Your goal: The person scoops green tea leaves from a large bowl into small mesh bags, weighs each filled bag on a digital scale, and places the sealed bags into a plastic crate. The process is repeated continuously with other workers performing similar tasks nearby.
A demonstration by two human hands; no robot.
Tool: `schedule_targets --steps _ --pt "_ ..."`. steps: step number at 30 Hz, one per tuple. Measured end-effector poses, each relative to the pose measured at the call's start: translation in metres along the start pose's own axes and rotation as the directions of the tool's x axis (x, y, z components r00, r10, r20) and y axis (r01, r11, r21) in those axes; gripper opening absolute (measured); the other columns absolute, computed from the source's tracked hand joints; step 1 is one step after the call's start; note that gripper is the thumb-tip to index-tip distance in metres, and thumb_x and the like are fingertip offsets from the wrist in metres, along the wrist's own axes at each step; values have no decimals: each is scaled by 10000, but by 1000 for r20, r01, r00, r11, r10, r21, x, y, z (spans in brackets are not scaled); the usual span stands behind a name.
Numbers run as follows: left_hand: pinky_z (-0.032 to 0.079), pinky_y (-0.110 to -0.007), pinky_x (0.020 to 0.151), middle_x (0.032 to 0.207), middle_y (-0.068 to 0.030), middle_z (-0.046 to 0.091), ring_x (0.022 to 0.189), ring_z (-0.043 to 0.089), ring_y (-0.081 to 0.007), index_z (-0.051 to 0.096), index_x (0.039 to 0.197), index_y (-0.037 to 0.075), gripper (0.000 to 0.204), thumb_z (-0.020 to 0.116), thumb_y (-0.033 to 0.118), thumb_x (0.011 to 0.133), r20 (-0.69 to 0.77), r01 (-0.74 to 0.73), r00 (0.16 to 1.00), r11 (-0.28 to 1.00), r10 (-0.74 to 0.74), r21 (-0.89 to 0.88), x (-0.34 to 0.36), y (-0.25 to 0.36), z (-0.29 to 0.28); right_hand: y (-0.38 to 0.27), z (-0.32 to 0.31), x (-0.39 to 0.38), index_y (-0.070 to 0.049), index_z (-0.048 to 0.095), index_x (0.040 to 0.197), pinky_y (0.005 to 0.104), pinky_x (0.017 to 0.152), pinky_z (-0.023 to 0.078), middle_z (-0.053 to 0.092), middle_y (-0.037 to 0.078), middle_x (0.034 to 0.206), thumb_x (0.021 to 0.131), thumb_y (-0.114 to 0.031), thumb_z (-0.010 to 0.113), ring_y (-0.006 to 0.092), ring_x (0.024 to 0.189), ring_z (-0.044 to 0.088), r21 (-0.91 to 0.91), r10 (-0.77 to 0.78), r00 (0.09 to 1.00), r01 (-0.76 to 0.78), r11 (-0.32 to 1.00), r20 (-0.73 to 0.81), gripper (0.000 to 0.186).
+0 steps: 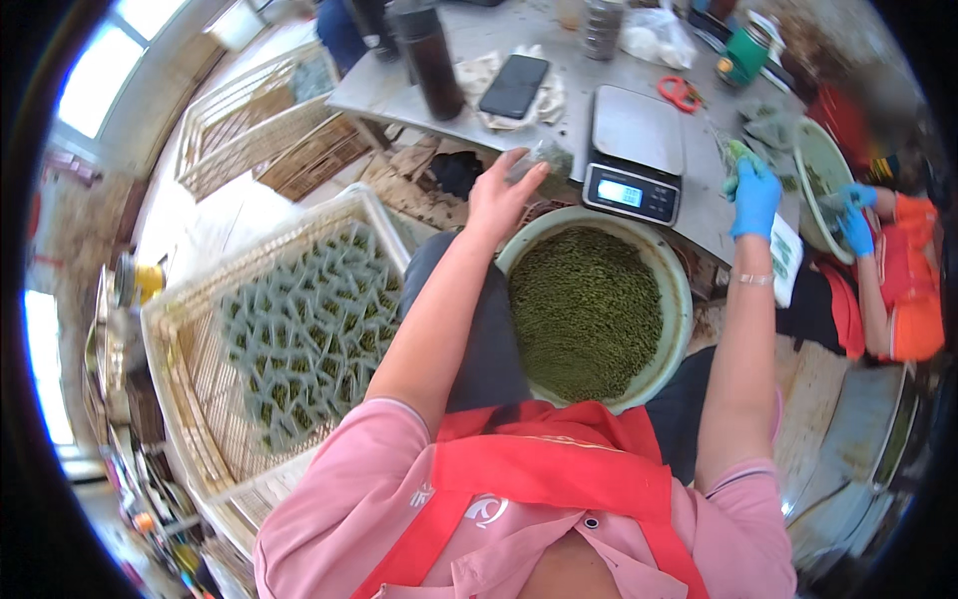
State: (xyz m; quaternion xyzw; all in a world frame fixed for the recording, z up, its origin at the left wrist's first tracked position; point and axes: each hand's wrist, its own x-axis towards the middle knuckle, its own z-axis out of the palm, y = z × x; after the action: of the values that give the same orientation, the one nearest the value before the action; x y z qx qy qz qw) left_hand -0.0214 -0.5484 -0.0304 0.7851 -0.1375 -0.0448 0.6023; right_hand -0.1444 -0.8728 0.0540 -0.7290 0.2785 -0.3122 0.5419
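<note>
My bare left hand is closed on a small clear plastic bag above the table's edge, left of the digital scale. My right hand, in a blue glove, is closed on a small green item that I cannot make out clearly, right of the scale. Below and between my arms, a round pale-green tub holds many small green pellets. At my left, a white plastic crate holds several rows of small filled clear bags.
A co-worker in orange and blue gloves works at a bowl at right. On the steel table are a phone, red scissors, a dark bottle and a green flask. More crates stand behind left.
</note>
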Motion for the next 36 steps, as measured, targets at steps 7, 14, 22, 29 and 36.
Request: schedule_targets --steps 7,14,22,29,36 --pt "479 -319 697 891 -141 653 696 637 -200 547 1165 34 479 595 390 848 -109 -28 994 964 -1 -266 -49 27 -97 -8 89 -78 -38 545 1211 244 646 483 601 59 1057 887 -65 482 90 722 568 -97 -107 918 155 983 381 331" --pt "495 -354 758 904 -153 666 856 643 -258 539 1210 147 484 477 496 880 -610 331 792 818 30 470 -201 47 -342 19 47 -152 -22 533 1217 236 669 478 586 89 1154 910 -72 469 98 762 583 61 -71 934 53 997 351 318" --pt "430 -434 887 1099 -255 573 1025 551 -391 462 1260 61 612 461 516 851 -791 740 610 386 -40 551 -331 -31 -513 45 57 -217 -31 557 1193 230 631 479 604 96 1123 907 -80 473 85 683 566 -52 84 781 -66 996 618 302" --pt "313 -375 1036 1333 -257 396 1268 374 -319 297 1353 -42 904 594 553 741 -522 721 691 533 -500 443 -319 -65 -495 83 48 -246 -14 570 1167 245 622 487 627 78 1054 864 -57 536 89 681 557 -195 109 668 55 979 736 309" --pt "418 -415 920 1167 -167 576 1075 557 -317 455 1263 70 674 607 501 766 -685 618 729 431 0 657 -271 39 -475 108 63 -308 -61 616 1075 378 823 477 635 155 1007 759 -213 616 316 962 600 -449 201 466 518 728 862 351"
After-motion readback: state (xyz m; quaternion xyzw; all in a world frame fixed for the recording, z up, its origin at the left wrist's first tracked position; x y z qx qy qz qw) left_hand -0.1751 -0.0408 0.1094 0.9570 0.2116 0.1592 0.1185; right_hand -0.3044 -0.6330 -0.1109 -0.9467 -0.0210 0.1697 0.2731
